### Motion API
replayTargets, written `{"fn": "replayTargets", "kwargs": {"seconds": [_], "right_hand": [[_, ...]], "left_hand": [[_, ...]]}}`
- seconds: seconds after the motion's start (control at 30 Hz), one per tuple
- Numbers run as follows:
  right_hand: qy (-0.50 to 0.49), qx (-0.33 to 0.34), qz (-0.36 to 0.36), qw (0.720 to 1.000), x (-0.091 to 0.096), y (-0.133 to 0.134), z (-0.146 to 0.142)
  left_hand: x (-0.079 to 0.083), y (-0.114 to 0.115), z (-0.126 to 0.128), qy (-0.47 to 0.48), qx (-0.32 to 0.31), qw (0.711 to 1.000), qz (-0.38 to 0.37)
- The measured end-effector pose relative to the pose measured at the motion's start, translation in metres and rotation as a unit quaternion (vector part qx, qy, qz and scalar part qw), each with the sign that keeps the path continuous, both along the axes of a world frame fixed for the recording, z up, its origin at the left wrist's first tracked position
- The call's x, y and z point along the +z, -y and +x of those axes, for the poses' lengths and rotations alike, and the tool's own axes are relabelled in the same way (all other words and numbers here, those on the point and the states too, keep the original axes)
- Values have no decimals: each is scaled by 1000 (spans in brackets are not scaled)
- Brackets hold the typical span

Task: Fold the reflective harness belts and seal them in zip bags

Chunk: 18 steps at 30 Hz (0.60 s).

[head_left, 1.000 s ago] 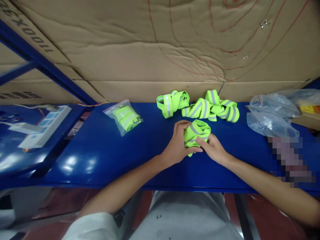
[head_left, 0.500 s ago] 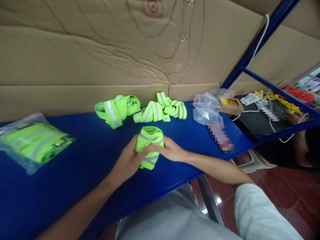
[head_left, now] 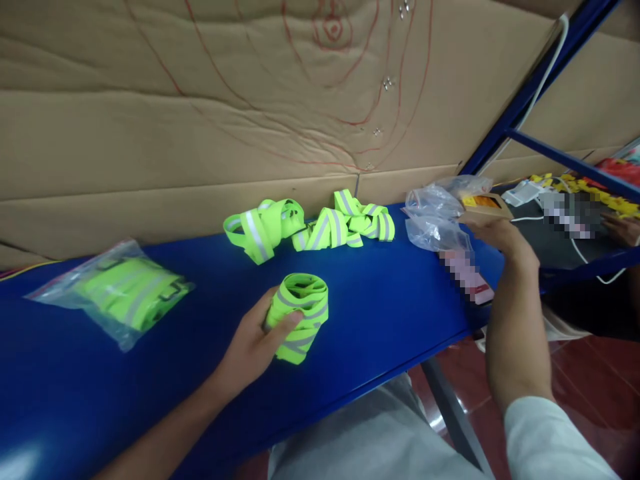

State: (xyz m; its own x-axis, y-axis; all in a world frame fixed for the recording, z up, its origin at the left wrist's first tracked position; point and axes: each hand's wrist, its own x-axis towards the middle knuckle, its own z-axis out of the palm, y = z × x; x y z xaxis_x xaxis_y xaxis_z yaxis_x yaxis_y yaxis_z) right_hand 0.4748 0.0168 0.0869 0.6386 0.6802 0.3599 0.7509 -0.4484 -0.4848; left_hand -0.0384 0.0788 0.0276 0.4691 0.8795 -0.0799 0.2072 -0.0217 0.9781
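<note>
My left hand [head_left: 260,337] is wrapped around a rolled bundle of neon-yellow reflective strap [head_left: 303,313], its thumb pressed on the front. The roll is upright just above the blue table, its coiled top loosened. My right hand [head_left: 503,237] is stretched out at the right, beside clear plastic bags [head_left: 433,217] and a small brown cardboard box [head_left: 483,207]. Its fingers point left and are partly hidden and blurred, so whether they grip anything does not show. Two loose heaps of the same strap, a left heap [head_left: 263,230] and a right heap [head_left: 345,223], lie at the back.
At the left lies a clear zip bag [head_left: 125,293] with folded strap and black buckles inside. A phone [head_left: 467,277] rests near the table's right end. Cardboard [head_left: 200,133] backs the blue table [head_left: 380,307]. Beyond a blue frame, another person's hand [head_left: 623,230] shows.
My right hand has let go of the roll and moved right to the plastic bags. My left hand keeps the roll, whose top coil has widened. The view has shifted a little left.
</note>
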Motion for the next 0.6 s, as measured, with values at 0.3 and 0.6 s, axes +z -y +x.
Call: {"fn": "replayTargets", "kwargs": {"seconds": [0.3, 0.6], "right_hand": [[-141, 1, 39, 989, 6, -35, -27], [255, 359, 204, 874, -5, -25, -209]], "left_hand": [[-1, -3, -1, 92, 76, 988, -98], [4, 12, -16, 165, -66, 963, -202]]}}
